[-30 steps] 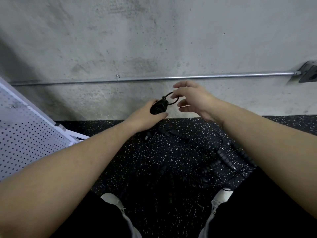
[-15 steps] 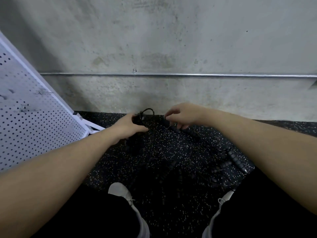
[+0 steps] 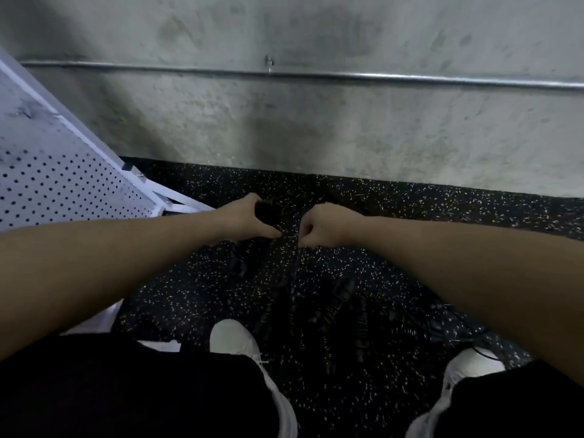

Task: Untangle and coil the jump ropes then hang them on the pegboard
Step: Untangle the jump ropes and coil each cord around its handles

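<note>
My left hand point(image 3: 249, 218) grips a black jump rope handle point(image 3: 264, 212) low over the speckled floor. Just to its right, my right hand point(image 3: 320, 226) is curled into a fist and pinches a thin black rope point(image 3: 295, 260) that drops from it. A tangle of black beaded jump ropes point(image 3: 341, 305) lies on the floor between my shoes, blurred and hard to separate from the dark floor. The white pegboard point(image 3: 57, 175) leans at the left.
A grey concrete wall with a metal conduit pipe point(image 3: 347, 76) runs across the back. The pegboard's white frame foot point(image 3: 177, 200) reaches out on the floor near my left hand. My white shoes point(image 3: 235, 343) stand at the bottom, either side of the tangle.
Both hands have dropped from chest height down towards the floor and moved closer together. My right hand went from spread fingers to a fist on the rope. The view has tilted downward.
</note>
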Tool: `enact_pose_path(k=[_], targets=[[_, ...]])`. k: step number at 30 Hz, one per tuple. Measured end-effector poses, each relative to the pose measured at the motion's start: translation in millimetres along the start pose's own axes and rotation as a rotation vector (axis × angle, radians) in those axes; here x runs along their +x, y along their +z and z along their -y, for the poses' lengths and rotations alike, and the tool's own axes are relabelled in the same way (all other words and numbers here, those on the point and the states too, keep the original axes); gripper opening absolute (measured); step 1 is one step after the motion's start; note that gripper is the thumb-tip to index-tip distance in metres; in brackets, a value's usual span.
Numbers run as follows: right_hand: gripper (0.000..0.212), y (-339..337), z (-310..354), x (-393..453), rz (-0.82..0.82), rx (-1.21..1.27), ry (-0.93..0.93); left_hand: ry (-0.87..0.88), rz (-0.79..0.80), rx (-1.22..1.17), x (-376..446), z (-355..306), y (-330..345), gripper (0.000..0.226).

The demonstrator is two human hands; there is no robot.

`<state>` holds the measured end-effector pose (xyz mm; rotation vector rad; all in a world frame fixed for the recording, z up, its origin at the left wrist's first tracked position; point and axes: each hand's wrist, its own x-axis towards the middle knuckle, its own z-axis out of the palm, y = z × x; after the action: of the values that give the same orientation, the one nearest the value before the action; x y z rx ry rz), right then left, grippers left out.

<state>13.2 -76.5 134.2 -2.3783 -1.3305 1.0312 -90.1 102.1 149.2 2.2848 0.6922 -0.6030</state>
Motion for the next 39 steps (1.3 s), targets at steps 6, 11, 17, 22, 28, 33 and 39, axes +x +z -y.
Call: enact_pose_path(k=[6, 11, 17, 22, 28, 33, 39], targets=[[0.014, 57, -26, 60, 0.153, -0.036, 0.029, -0.054, 0.063, -0.079, 39, 83, 34, 0.100], [0.043, 102, -50, 97, 0.347, -0.123, 0.053, -0.202, 0.128, -0.176, 62, 142, 68, 0.093], [0.038, 128, -64, 110, 0.441, -0.422, -0.015, -0.294, 0.173, -0.142, 75, 168, 94, 0.093], [0.021, 124, -74, 105, 0.290, -0.262, 0.034, -0.258, 0.170, -0.113, 81, 169, 101, 0.092], [0.031, 77, -81, 84, 0.083, 0.057, 0.111, -0.090, 0.097, -0.041, 79, 135, 77, 0.080], [0.032, 34, -63, 53, -0.166, 0.256, 0.118, 0.100, 0.203, 0.055, 72, 77, 41, 0.069], [0.021, -30, -41, 7, -0.390, 0.384, 0.079, 0.232, 0.182, 0.125, 46, -11, 14, 0.023]])
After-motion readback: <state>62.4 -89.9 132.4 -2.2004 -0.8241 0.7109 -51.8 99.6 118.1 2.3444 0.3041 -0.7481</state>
